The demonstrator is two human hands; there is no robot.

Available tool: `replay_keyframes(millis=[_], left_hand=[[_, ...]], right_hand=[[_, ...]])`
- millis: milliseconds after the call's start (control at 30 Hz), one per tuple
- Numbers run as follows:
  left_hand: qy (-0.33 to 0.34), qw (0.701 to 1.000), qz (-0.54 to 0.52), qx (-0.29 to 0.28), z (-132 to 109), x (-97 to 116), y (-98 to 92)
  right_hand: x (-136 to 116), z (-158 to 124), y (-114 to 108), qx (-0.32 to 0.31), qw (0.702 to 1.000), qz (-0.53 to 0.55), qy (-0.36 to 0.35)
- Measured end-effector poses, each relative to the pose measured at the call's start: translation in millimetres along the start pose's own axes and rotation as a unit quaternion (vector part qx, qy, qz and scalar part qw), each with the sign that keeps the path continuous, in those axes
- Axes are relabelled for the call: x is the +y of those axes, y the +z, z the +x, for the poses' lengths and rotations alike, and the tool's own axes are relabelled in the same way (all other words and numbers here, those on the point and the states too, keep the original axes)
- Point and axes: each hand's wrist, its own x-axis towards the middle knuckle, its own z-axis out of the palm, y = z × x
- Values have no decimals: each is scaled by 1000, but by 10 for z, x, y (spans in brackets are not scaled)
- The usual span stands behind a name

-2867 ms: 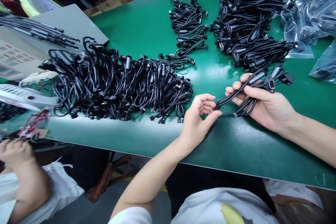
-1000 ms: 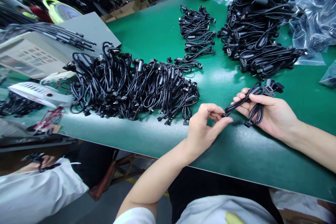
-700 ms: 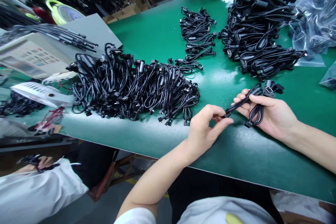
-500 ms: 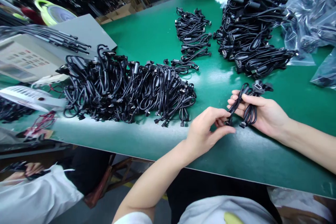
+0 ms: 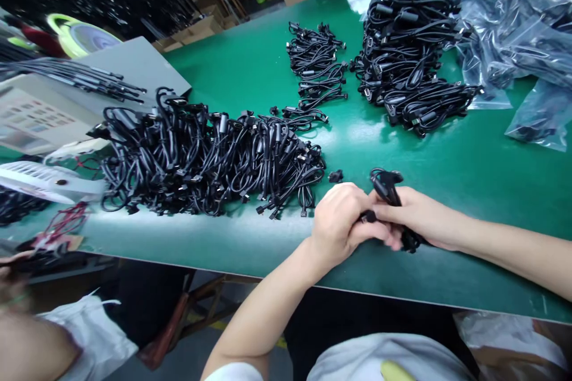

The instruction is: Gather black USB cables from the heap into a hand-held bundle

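Note:
My right hand (image 5: 413,214) is closed round a coiled black cable (image 5: 385,183), which sticks out above and below the fingers. My left hand (image 5: 342,217) meets it from the left, its fingers pinched on a black cable end with a small plug (image 5: 369,215). Just beyond the left knuckles shows a small black connector (image 5: 335,176); whether it joins the cable in my hands is hidden. To the left lies a long heap of bundled black cables (image 5: 214,161).
A smaller row of cables (image 5: 315,65) and a taller pile (image 5: 402,53) lie farther back on the green table (image 5: 250,53). Plastic bags (image 5: 504,36) fill the back right. A white fan (image 5: 40,181) and a beige machine (image 5: 40,107) stand left, near another person's arm (image 5: 36,339).
My hands have come together, with the right one moving left and turning the cable over. The connector beyond my left hand now shows. The other person's arm has shifted at lower left.

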Motion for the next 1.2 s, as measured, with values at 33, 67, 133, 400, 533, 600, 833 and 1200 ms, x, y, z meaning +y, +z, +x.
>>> replay_keyframes(millis=[33,67,133,400,533,600,833,1200], left_hand=[[-31,999,7,11,-6,8,-10],[-52,998,18,11,-10,17,-12],[-59,997,52,-12,-7,32,9],[-74,989,103,-77,40,-4,35],[-95,989,81,-84,36,-15,-48],[-103,991,59,-64,35,-2,-70],[-191,980,4,-61,58,61,-78],[-40,985,164,-24,4,69,-29]], right_hand=[[-16,-21,2,25,999,-11,-18],[-35,-42,1,55,997,-17,-43],[-73,-78,-2,95,990,-32,-96],[-144,-126,44,115,970,-166,-132],[-172,-121,63,152,965,-161,-138],[-189,-129,78,155,966,-155,-137],[-162,-133,73,111,981,-114,-114],[-162,-133,76,109,983,-114,-89]])
